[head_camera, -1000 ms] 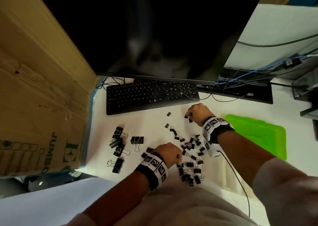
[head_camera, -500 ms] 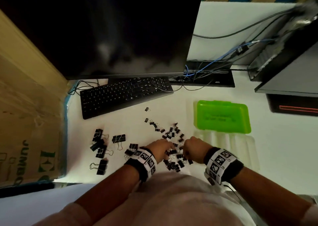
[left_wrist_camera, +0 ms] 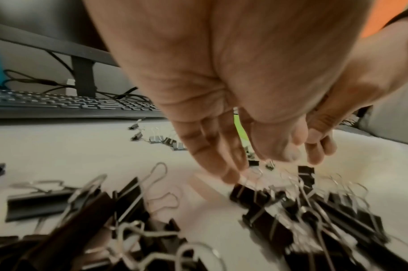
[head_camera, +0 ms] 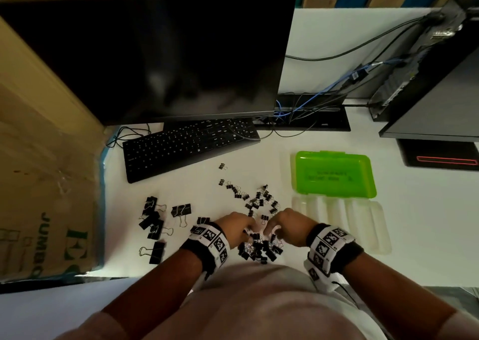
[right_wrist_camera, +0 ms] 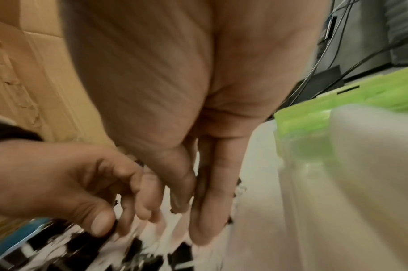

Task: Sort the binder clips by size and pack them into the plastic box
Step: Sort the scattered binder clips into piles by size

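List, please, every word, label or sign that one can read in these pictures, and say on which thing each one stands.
"JUMBO": printed in dark green on the cardboard box, running sideways.
Large green letters beside it on the same box: cut off, not readable.
Dark print on the green lid: too blurred to read.
Keyboard key legends: too small to read.
Wristbands: black-and-white square marker patterns, no words.

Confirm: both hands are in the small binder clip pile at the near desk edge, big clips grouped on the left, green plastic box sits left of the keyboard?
Not quite. The green plastic box sits right of the keyboard, not left, as the head view shows. The rest holds: left hand and right hand are in the small binder clips at the near edge, and the large binder clips are grouped on the left.
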A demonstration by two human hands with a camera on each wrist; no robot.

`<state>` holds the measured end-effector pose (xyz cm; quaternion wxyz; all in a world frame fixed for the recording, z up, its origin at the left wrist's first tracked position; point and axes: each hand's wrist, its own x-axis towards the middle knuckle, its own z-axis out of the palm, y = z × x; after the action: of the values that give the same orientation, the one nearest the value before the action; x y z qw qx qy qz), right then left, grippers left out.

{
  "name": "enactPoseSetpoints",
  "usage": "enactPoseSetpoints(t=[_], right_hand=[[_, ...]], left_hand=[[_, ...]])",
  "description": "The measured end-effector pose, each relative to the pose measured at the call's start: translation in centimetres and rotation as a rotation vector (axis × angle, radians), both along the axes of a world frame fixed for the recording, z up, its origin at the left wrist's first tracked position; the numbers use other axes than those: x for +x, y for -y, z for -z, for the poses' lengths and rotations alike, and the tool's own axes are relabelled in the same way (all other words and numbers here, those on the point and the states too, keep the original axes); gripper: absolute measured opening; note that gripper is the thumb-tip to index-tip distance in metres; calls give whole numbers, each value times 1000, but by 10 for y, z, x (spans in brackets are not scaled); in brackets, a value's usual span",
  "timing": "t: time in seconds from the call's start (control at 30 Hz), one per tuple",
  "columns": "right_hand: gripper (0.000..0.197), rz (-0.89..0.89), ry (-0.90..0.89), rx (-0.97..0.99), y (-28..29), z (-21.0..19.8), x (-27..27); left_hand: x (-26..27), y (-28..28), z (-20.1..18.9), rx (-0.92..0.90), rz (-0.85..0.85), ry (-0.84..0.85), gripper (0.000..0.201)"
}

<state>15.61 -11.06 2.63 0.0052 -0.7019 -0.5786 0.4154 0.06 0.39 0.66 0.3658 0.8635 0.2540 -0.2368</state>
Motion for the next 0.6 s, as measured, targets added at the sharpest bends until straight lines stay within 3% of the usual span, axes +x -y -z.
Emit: enactPoseSetpoints(t=[0.1,0.17,0.23,0.3,0.4,0.47,0.6], right_hand=[[32,126,93,124,-11,-3,18],[54,170,135,102,-20,-2,23],[86,169,143,15,-28,2,20],[104,192,133,-19,-36,12,16],[116,261,96,-39,-46,27,18],[112,284,75,-43,-53,30,24],[64,267,159,101,-70,32,40]], left_hand=[[3,-16,-4,93,-200,219,32],[9,-35,-4,169,-343,260,54],[16,-54,0,202,-408,145,88],[22,-67,5,195,-424,17,114],[29,-76,12,169,-371,-101,128],[33,-76,16,164,-306,-125,129],[41,-69,23,132,-197,-38,128]])
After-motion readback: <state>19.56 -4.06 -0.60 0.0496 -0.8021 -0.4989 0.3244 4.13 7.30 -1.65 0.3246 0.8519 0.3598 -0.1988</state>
